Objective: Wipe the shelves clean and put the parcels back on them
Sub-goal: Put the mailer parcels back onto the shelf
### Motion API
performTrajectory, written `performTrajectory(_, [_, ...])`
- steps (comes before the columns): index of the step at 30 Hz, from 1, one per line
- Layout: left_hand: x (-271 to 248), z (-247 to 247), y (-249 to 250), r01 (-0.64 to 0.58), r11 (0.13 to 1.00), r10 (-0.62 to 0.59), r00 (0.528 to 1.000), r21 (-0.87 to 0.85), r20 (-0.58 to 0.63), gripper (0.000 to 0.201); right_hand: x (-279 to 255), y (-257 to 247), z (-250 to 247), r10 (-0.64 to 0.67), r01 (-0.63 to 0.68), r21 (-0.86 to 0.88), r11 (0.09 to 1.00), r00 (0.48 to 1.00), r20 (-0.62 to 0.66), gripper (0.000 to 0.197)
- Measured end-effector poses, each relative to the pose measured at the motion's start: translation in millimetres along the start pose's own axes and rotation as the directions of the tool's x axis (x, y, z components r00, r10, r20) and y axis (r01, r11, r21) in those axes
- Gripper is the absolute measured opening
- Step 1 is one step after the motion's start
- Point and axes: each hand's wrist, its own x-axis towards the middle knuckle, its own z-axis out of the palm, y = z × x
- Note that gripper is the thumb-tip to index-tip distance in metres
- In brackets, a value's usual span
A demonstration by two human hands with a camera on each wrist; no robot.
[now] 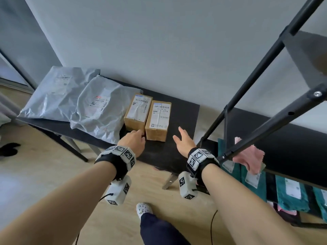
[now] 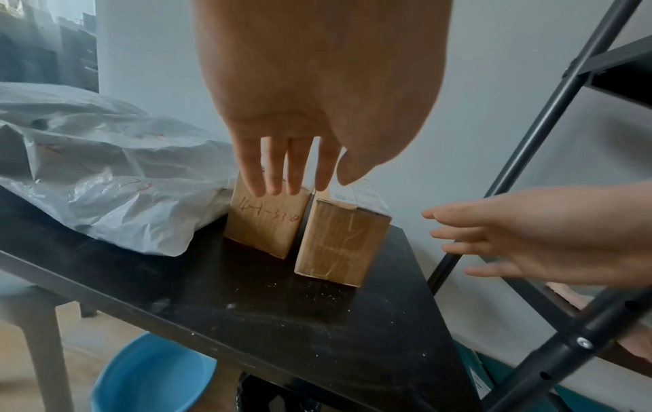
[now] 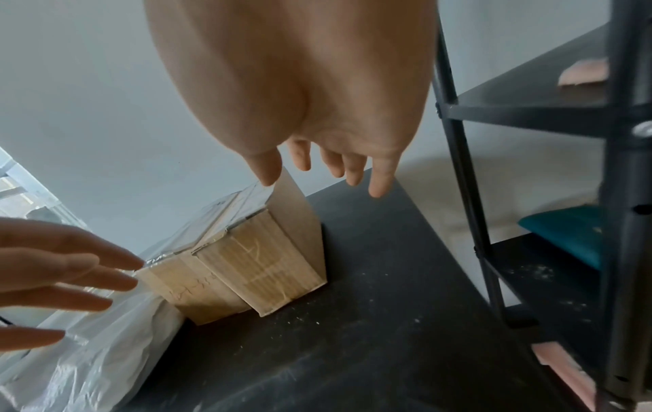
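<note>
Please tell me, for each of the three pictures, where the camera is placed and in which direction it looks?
Head: on the head, looking down at the black table, two cardboard boxes and grey bags; both forearms and a foot show.
Left wrist: along the left hand toward the boxes; the right hand enters from the side.
Right wrist: along the right hand toward the boxes and the black shelf rack.
Shared: all views show the boxes, both open hands.

1. two boxes (image 1: pixel 147 116) stand side by side on the table (image 1: pixel 182 117).
2. two mailer bags (image 1: pixel 85 101) lie left of them, overlapping.
3. the shelf rack (image 1: pixel 265 96) stands right of the table.
4. a basin (image 2: pixel 151 373) sits under the table.
</note>
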Motion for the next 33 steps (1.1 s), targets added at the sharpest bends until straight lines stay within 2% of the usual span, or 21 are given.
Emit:
performTrajectory(9, [47, 4, -10, 0.046, 0.994, -0.041, 0.998, -0.096, 0.05, 0.022, 50, -35, 12, 0.053, -0.049, 0.205, 0.977, 0.999, -0.011, 0.066])
performTrajectory(12, [54, 7, -5, 0.076, 0.984, -0.063, 0.994, -0.163, 0.085, 0.03, 58, -34, 14, 0.08, -0.078, 0.321, 0.944, 0.997, 0.007, 0.067])
performTrajectory(16, [58, 11, 2, 0.138, 0.941, -0.106, 0.987, -0.31, 0.119, 0.036, 62, -26, 20, 0.105, -0.125, 0.519, 0.846, 0.992, 0.068, 0.068])
performTrajectory(19, [58, 12, 9, 0.164, 0.91, -0.117, 0.983, -0.381, 0.144, 0.042, 61, -20, 23, 0.089, -0.126, 0.572, 0.81, 0.992, 0.092, 0.067])
performTrajectory(24, [49, 11, 18, 0.175, 0.876, -0.111, 0.98, -0.45, 0.164, 0.045, 42, -17, 19, 0.05, -0.1, 0.621, 0.777, 0.994, 0.097, 0.067])
performTrajectory(33, [-6, -1, 36, 0.009, 0.821, 0.051, 0.995, -0.57, 0.088, 0.042, -45, -3, -6, -0.035, 0.003, 0.716, 0.698, 0.999, 0.031, 0.065])
